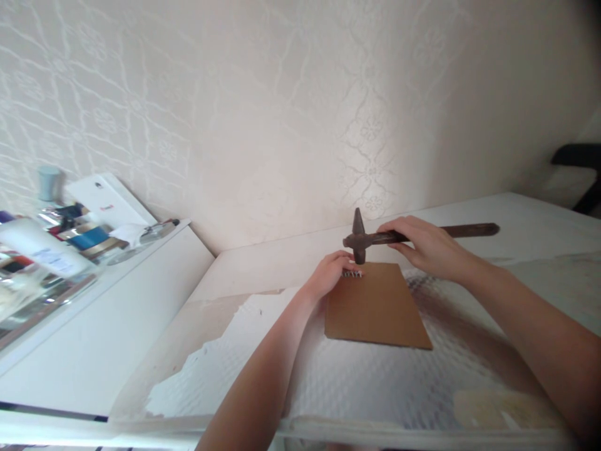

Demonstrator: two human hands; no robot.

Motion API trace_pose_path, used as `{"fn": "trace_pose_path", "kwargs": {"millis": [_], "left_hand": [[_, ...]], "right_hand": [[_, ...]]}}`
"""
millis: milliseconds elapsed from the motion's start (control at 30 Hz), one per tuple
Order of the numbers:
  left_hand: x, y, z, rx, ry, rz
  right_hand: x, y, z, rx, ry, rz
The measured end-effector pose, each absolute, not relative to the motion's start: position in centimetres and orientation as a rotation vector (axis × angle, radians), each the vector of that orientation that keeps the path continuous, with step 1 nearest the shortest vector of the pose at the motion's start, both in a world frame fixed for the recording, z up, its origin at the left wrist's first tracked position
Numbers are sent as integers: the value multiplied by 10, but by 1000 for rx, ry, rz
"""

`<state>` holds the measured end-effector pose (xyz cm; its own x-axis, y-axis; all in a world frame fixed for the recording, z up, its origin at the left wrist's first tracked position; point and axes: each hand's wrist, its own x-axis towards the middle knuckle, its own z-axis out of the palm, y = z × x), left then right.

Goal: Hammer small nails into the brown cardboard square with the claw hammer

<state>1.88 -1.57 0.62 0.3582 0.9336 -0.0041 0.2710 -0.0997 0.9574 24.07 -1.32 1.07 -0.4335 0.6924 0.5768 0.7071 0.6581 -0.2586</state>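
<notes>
My right hand is closed around the dark wooden handle of a hammer. The hammer lies level in the air, and its metal head points down just above the far edge of a brown cardboard sheet. At the sheet's far left corner, the bent fingers of my left hand press on a small ridged black-and-silver strip, close beneath the hammer head. What exactly the strip is, I cannot make out.
The cardboard rests on a white tabletop with a worn, peeling cover. To the left a white cabinet carries a white box, bottles and clutter. A patterned wall rises behind; a black object shows at far right.
</notes>
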Motion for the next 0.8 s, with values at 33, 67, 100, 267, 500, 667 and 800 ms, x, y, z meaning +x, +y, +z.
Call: {"fn": "trace_pose_path", "kwargs": {"millis": [33,67,100,267,500,667,800], "left_hand": [[19,-15,6,1600,1106,816],[19,-14,5,1604,1101,810],[19,-13,4,1613,1095,808],[19,-10,1,1598,1084,812],[16,-5,-5,1674,1079,813],[16,-2,-8,1648,1096,802],[16,-4,-7,1668,1099,795]], "right_hand": [[240,-14,11,-1078,-2211,-23],[240,-14,11,-1087,-2226,-17],[239,-14,11,-1101,-2247,-12],[239,-15,12,-1111,-2235,-30],[240,-14,12,-1089,-2289,2],[239,-14,12,-1068,-2225,-32],[238,-15,11,-1091,-2264,14]]}}
